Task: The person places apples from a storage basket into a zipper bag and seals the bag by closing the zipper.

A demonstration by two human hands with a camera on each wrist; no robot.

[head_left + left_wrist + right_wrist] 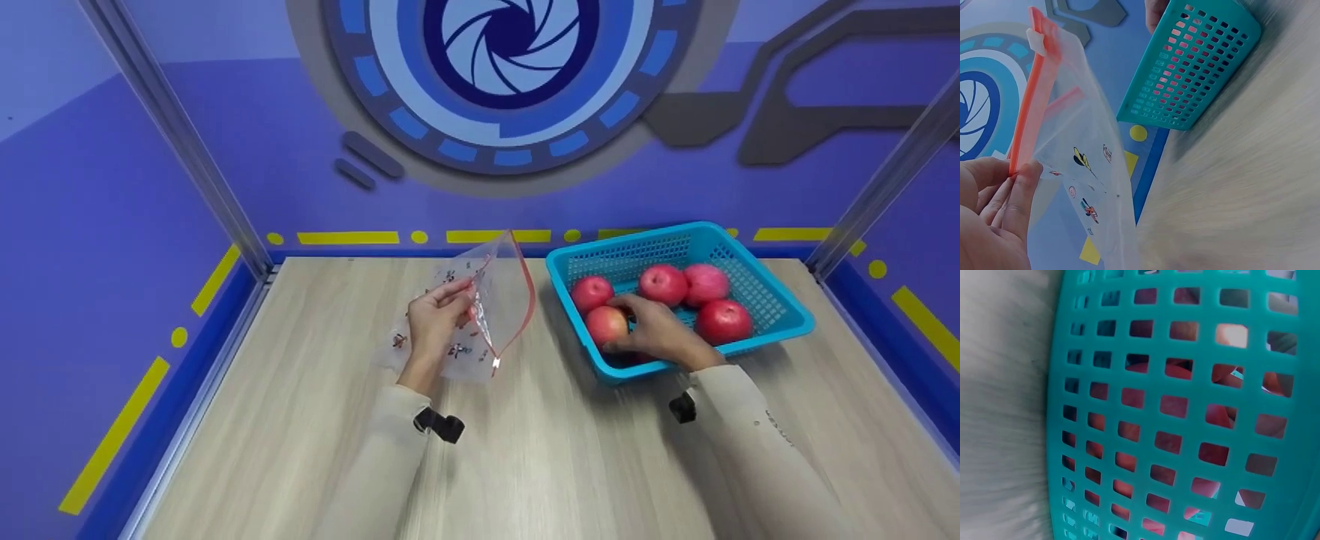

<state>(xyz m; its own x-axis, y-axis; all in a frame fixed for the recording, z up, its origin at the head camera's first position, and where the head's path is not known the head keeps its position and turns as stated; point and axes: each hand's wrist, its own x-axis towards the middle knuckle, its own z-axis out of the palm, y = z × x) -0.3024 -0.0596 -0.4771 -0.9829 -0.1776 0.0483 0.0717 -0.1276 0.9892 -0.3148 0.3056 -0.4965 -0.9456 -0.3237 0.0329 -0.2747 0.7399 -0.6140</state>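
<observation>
Five apples in the teal basket [780,304], right of centre in the head view, on the wooden table [555,465]. R hand [656,334] is inside the basket, fingers curled over the front-left apple [605,324], at the near left corner of the basket. Grip looks closed round it from above, though the fingertips on the far side are hidden, so how firm can't be told. R wrist view shows only basket mesh [1185,410] w/ red showing through the holes; no fingers plainly visible there.

Handling, as judged: apple is firm, smooth-skinned, moderately heavy for one hand, prob. a bit slick and bruises if dropped. Best taken w/ a whole-hand wrap across its widest part, not a fingertip pinch.

L hand [435,322], centre-left of head view, pinches the clear zip bag [491,304] at its orange-red zip strip [1030,121], thumb and fingers [1019,202] closed on the strip's lower end. Bag is held up off the table, mouth edge angled toward the basket. Bag is thin, floppy, v. light, w/ small printed figures; likely sags and slips unless held at the stiffer zip edge. White slider tab [1036,42] sits at the upper left of the L wrist view.
</observation>
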